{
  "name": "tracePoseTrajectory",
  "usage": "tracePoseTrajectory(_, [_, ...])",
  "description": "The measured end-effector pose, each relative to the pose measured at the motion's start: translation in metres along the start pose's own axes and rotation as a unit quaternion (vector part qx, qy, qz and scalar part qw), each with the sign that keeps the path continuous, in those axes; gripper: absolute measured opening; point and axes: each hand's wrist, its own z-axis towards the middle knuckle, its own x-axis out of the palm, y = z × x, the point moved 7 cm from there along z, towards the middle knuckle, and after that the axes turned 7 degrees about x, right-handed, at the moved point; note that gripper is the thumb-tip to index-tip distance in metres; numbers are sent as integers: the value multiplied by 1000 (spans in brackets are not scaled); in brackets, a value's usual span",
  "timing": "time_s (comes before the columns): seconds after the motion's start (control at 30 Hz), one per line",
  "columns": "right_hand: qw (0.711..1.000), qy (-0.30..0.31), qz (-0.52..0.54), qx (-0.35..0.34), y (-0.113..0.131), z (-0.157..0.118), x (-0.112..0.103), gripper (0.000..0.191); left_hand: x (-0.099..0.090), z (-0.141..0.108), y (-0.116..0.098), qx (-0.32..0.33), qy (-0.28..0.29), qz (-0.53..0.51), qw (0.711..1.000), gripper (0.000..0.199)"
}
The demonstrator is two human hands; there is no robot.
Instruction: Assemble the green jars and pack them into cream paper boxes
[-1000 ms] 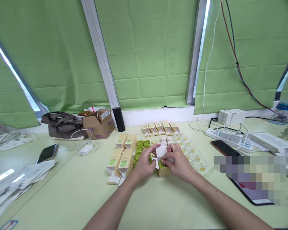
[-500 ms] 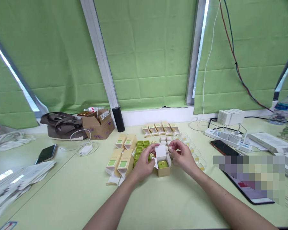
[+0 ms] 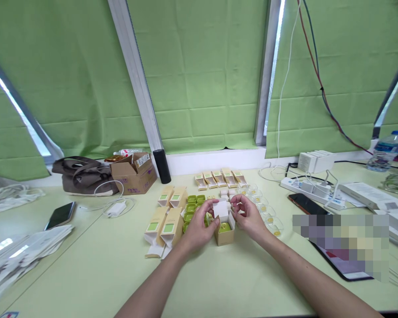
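A small kraft cardboard box [image 3: 225, 238] stands on the table between my hands, its top open and its white lid flap [image 3: 220, 210] raised. Inside sits a green square container [image 3: 224, 227]. My left hand [image 3: 202, 225] pinches the box at its left side, thumb on the left flap and fingers by the lid flap. At the right flap, my right hand [image 3: 248, 217] has its fingers curled in against the box edge; its fingertips are partly hidden. Just behind my left hand are rows of green containers [image 3: 191, 206]. Clear cups [image 3: 270, 220] with yellow bottoms line up beyond my right hand.
Open kraft boxes [image 3: 154, 226] lie left of my hands, with another row of boxes [image 3: 220, 178] at the back. A phone [image 3: 307, 204], a power strip [image 3: 305, 187] and a tablet [image 3: 343, 260] lie to the right. A brown carton [image 3: 132, 176] and bag [image 3: 86, 176] are back left.
My right hand has moved slightly left, closer in to the box's flaps. My left thumb has come down over the left flap. The view has shifted a little.
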Motion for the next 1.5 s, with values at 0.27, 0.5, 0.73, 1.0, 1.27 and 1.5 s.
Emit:
tracePoseTrajectory(0.27, [1000, 24, 14, 3, 2, -3, 4, 36, 2, -1, -6, -35, -2, 10, 999, 49])
tracePoseTrajectory(0.5, [999, 32, 11, 8, 4, -7, 9, 40, 4, -1, -13, -53, 5, -3, 999, 58])
tracePoseTrajectory(0.73, [998, 39, -46, 0, 10, -13, 12, 45, 4, -2, -15, -24, 14, 25, 999, 50])
tracePoseTrajectory(1.0, [988, 32, -147, -37, 9, -15, 12, 50, 1, -2, -16, 1, 5, 77, 997, 39])
tracePoseTrajectory(1.27, [969, 29, -231, -81, 22, -18, 13, 46, 0, 0, -21, 27, 1, 104, 994, 33])
tracePoseTrajectory(1.5, [949, 47, -288, -122, 37, -25, 15, 33, 0, 1, -25, 33, 6, 118, 992, 16])
